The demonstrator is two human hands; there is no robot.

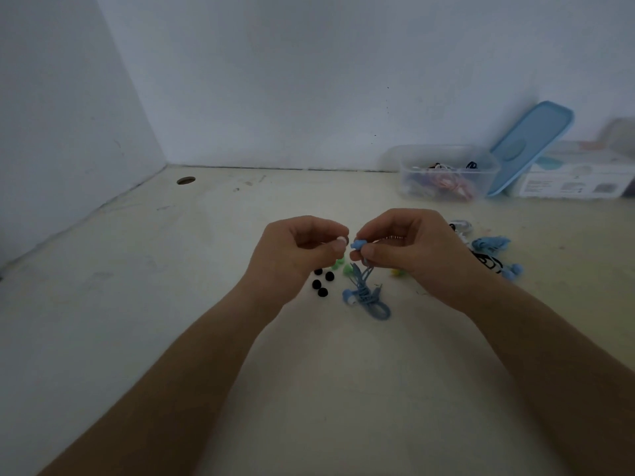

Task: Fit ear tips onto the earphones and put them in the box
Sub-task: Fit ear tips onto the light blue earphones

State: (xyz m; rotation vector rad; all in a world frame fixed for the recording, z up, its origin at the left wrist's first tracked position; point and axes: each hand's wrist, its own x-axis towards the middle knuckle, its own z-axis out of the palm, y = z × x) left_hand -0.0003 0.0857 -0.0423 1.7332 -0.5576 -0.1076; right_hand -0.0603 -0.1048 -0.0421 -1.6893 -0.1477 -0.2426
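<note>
My right hand [405,245] pinches a blue earbud [358,244] whose blue cable hangs down to a coiled bundle [369,293] lying on the table. Just left of the earbud, my left hand [299,250] pinches a small white ear tip [342,240] between thumb and forefinger. A narrow gap separates tip and earbud. The bundle's other earbud [348,298] lies on the table with a white tip on it. At the back right stands the clear plastic box [446,173], open, with several earphones inside.
Several black ear tips [321,281] and green ear tips [340,264] lie below my left hand. More blue and black-white earphones [491,252] lie right of my right hand. A blue lid [531,146] leans behind the box, beside a white carton [577,180]. A round hole [186,180] marks the table's far left.
</note>
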